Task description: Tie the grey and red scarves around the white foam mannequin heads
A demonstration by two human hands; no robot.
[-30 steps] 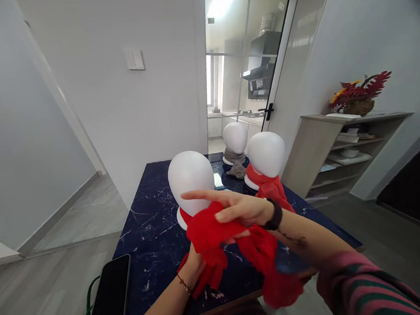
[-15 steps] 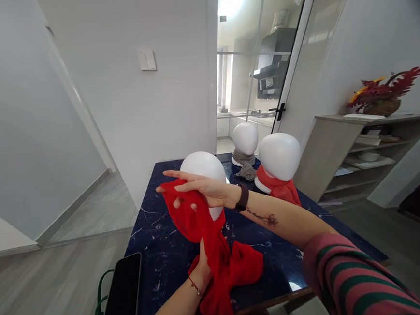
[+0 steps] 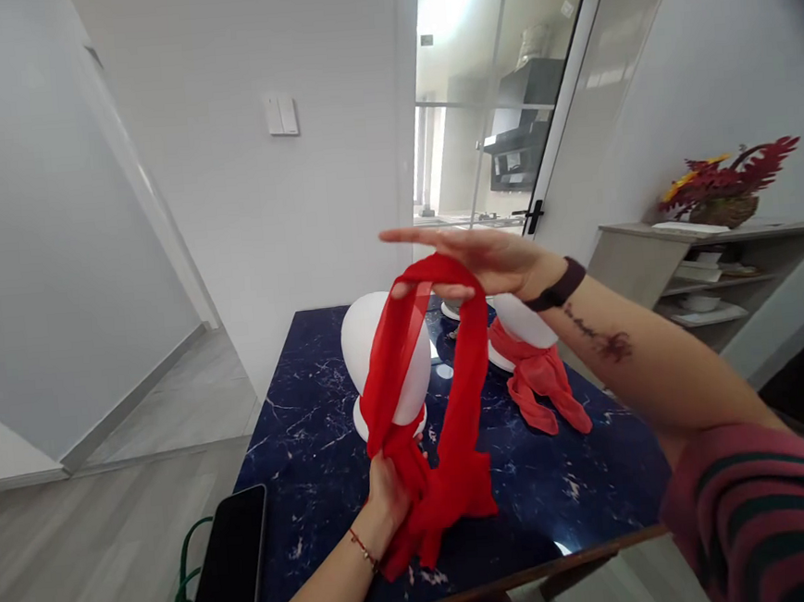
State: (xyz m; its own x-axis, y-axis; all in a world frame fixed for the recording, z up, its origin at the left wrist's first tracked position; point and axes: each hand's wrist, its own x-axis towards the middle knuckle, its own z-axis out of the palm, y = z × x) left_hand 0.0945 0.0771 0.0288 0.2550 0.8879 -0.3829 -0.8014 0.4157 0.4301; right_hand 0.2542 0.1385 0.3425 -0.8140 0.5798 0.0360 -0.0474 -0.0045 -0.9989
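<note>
Your right hand (image 3: 489, 262) is raised above the desk (image 3: 583, 481), palm down with the fingers stretched out flat, and the red scarf (image 3: 444, 400) is draped over it in a loop, two bands hanging down. Your left hand (image 3: 389, 492) sits low near the front of the dark marble desk, fingers closed around the bunched lower ends of the scarf. Just behind the loop stands a white foam head (image 3: 378, 349); to its right another white head wears a red scarf (image 3: 544, 383). A black phone (image 3: 228, 565) lies at the desk's left edge.
</note>
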